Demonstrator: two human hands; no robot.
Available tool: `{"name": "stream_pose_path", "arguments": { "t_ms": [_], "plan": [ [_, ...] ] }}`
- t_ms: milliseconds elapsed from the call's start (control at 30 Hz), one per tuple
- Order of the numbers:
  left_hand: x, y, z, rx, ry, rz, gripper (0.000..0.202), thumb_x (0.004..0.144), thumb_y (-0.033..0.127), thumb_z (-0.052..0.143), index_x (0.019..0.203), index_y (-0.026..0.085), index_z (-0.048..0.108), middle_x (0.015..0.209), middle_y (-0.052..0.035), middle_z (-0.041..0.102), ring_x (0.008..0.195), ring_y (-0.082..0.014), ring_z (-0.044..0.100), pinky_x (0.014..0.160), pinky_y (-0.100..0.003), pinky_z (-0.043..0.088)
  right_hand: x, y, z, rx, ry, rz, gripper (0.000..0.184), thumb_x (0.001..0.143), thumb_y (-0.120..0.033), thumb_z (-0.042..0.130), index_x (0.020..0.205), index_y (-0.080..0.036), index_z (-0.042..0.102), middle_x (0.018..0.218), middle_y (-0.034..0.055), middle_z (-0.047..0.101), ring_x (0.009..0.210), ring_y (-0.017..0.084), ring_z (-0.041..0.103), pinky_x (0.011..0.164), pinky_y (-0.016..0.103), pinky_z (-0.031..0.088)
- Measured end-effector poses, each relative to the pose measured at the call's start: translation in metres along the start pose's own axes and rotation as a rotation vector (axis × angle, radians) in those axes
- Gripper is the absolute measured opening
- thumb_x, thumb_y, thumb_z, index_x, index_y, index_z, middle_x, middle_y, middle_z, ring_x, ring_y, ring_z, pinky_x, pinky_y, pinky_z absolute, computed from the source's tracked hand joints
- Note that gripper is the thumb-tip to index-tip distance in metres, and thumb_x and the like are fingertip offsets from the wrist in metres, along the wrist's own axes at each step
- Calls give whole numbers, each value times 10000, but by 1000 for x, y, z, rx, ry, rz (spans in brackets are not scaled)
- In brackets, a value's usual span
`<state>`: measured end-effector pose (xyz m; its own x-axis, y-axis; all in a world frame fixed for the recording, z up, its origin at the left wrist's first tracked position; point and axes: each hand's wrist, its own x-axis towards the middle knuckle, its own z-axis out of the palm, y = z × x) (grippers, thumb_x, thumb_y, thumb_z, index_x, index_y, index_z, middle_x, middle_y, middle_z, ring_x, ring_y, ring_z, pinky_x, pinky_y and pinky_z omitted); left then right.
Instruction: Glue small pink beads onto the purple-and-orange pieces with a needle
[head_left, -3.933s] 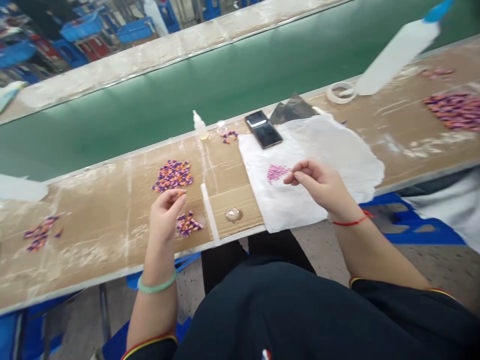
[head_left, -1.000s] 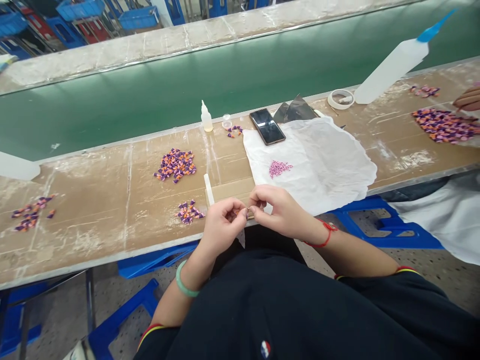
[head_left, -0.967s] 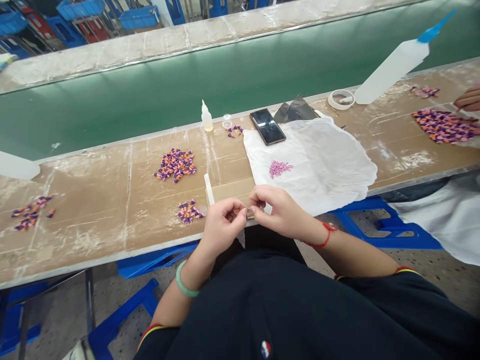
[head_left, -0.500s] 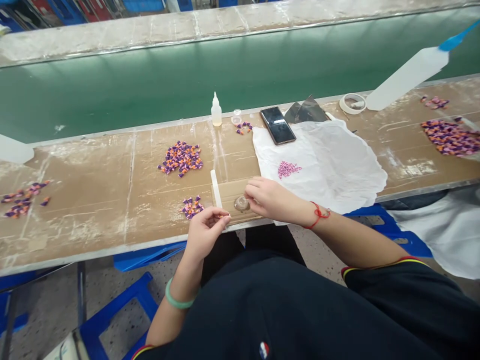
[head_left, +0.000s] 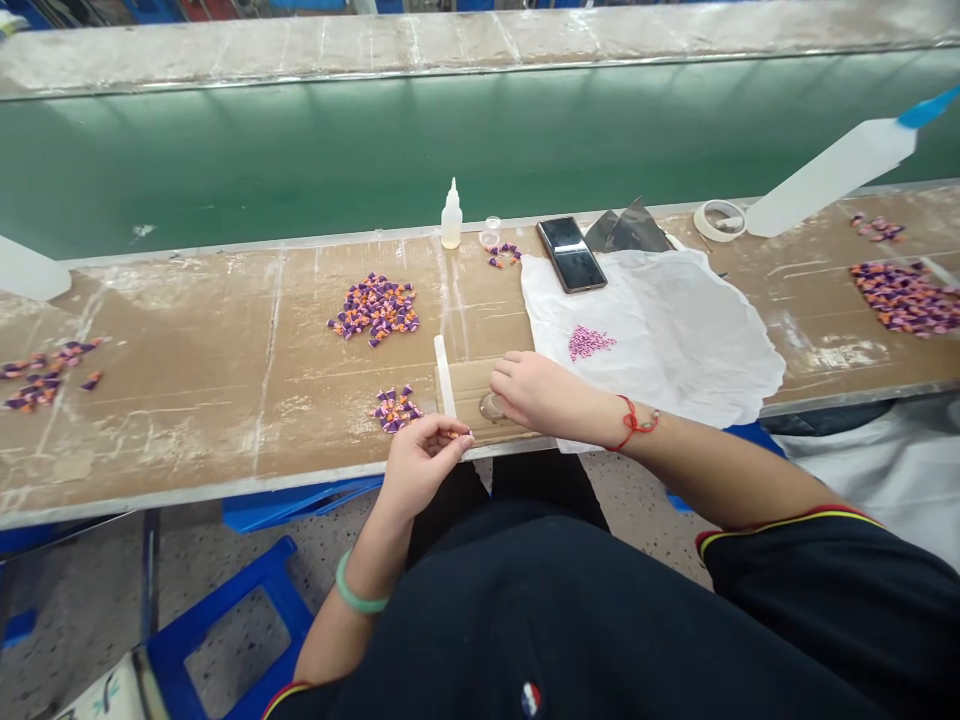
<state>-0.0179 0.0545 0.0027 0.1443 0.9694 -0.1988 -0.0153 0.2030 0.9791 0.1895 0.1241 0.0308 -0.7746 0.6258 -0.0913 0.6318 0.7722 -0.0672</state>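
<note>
My left hand is closed in a pinch at the table's front edge. Between its thumb and fingers is a small purple-and-orange piece, mostly hidden. My right hand has its fingers curled down at a small round clear dish, covering part of it; whatever the fingertips hold is out of sight. The dish rests on a cardboard piece, with a flat white stick along its left side. Just beyond my left hand lies a small cluster of purple-and-orange pieces.
A larger pile of pieces lies farther back. White cloth on the right carries tiny pink bits and a phone. Behind stand a dropper bottle, a tape roll and a large white bottle.
My right hand has shifted slightly over the dish and now covers more of it. The left hand keeps its pinch. The whole view has shifted a little.
</note>
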Motion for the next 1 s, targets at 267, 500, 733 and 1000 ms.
{"name": "stream_pose_path", "arguments": {
  "t_ms": [267,500,733,1000],
  "plan": [
    [-7,15,8,-214,81,87,269,647,350,895,730,160,724,632,-16,728,514,-120,675,497,-197,564,-16,-10,-29,1060,162,208,136,903,-213,553,778,-185,505,745,19,619,687,146,579,638,268,471],
    [-17,42,18,-291,30,239,197,702,306,894,759,171,763,730,-35,785,551,-141,735,543,-203,628,-30,-35,-47,1622,140,196,246,953,-383,653,876,-186,527,922,59,719,885,176,723,837,320,610],
    [-22,49,24,-253,49,283,142,709,236,888,775,180,775,743,-25,788,585,-142,748,572,-198,643,-39,-43,-57,1230,351,127,84,925,-177,558,842,-174,557,733,-10,644,651,101,613,573,186,491],
    [-26,52,24,-205,35,313,120,730,228,873,799,192,781,752,-19,785,608,-143,753,600,-203,645,-44,-44,-61,1035,394,58,98,908,-128,519,833,-166,571,716,-26,636,573,65,536,512,162,396]
  ]
}}
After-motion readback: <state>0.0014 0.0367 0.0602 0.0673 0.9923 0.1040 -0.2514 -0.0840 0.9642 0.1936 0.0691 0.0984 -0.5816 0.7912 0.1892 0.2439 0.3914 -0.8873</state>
